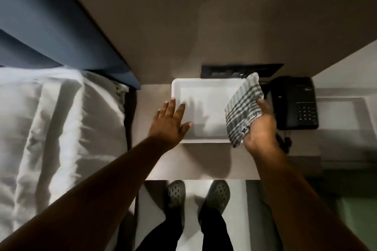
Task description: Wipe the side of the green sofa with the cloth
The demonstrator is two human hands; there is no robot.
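Note:
A grey-and-white striped cloth (242,108) hangs over the right edge of a white tray (204,89), held in my right hand (259,128). My left hand (170,122) hovers flat with fingers spread over the tray's left edge and holds nothing. A green patch at the lower right (355,222) may be the sofa; only a small dim part shows.
The tray sits on a brown bedside table (183,165). A black telephone (293,104) stands to its right, a black socket panel (240,70) behind. A bed with white sheets (51,128) and a dark blue headboard (51,16) lies left. My feet in grey clogs (197,193) are below.

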